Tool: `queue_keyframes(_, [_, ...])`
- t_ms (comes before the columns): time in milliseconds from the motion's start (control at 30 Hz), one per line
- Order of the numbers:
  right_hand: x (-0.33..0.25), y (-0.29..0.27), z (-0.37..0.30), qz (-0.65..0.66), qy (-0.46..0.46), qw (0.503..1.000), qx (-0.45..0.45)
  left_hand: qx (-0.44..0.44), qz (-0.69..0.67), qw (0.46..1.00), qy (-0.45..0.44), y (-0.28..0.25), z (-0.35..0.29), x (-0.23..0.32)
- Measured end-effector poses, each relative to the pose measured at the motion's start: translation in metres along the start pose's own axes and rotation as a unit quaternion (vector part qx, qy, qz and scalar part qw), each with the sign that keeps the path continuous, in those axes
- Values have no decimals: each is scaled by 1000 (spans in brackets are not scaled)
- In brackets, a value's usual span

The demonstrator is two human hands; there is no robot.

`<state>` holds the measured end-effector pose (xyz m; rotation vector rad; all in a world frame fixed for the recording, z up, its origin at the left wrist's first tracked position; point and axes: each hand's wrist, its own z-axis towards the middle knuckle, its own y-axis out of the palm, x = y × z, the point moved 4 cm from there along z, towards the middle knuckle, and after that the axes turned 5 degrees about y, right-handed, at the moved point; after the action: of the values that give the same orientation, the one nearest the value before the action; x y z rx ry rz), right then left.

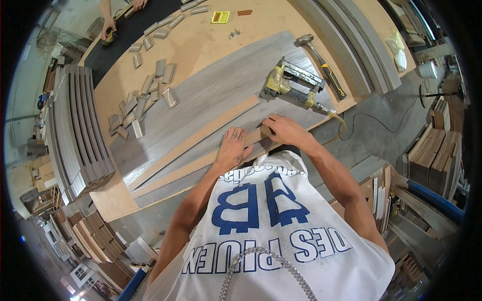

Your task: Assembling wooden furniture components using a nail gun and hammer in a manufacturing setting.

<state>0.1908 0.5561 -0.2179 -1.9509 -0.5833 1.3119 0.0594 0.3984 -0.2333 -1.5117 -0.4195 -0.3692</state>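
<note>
A long wooden strip (186, 170) with a pale tan edge lies along the near side of a grey wood-grain panel (216, 70). My left hand (232, 148) rests over this strip, fingers across it and thumb on the near side. Toward its right end, my right hand (286, 131) has its fingers curled around the strip. A second strip (201, 138) lies just beyond, angled so the two meet near the left end. Past my right hand, a nail gun (288, 84) with an air hose lies on the panel, beside a hammer (321, 65).
Several small grey wood blocks (170, 98) lie scattered on the tan tabletop (201, 37). Stacked grey boards (80, 130) stand at the left, more boards (346, 45) at the far right. A yellow box (220, 17) sits farther back. At the far left, another person's hand (108, 26) holds a tape measure.
</note>
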Motion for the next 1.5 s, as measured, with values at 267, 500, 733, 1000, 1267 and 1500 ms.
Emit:
queue_keyframes(267, [1,-1,2,-20,-13,1000,-7,23,-30,999,17,8,-2,-4])
queue_keyframes(500, [3,-7,-29,134,151,979,16,-10,-9,1000,-25,-6,11,14])
queue_keyframes(733, [-1,36,-50,399,173,887,157,-18,-92,995,-29,29,34,23])
queue_keyframes(1000, [-6,45,-47,401,208,882,135,-22,-84,996,-13,27,40,27])
queue_keyframes(1267, [2,35,-57,482,305,792,218,29,-100,995,-7,25,38,27])
queue_keyframes(1500, [-13,21,-72,-31,210,947,241,31,-106,994,6,27,37,23])
